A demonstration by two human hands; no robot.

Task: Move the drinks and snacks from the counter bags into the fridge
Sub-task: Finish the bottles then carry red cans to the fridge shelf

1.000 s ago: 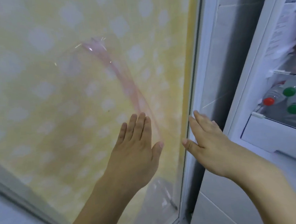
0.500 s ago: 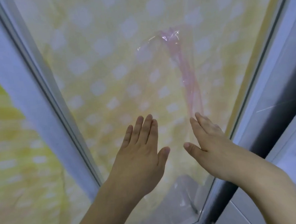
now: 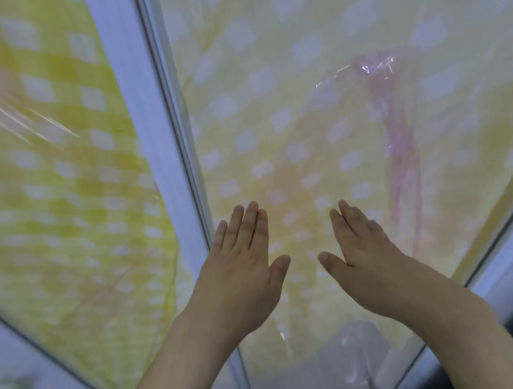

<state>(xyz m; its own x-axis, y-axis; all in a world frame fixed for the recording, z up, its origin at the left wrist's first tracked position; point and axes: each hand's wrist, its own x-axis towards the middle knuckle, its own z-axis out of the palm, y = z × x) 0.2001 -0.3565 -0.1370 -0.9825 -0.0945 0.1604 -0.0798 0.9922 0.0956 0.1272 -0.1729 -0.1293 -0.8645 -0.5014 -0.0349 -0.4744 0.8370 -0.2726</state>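
Straight fingers (image 3: 248, 225) of the left hand (image 3: 242, 273), held close together, thumb spread to the side, grasping nothing. Straight fingers (image 3: 353, 221) of the right hand (image 3: 365, 269) too, thumb out, likewise holding nothing. Both hands raised side by side, backs toward the camera, a small gap between the thumbs. Flat against, or just in front of, a glass pane (image 3: 305, 131); actual contact impossible to tell. Behind the pane, a yellow curtain with white checks (image 3: 53, 176), sharper on the left, hazy on the right. Pale window frame (image 3: 142, 117) running slantwise between two panes, close to the left hand's little finger. On the right pane, a pinkish streak of crinkled film (image 3: 395, 131), above and right of the right hand. No drinks, snacks, bags or fridge in view.
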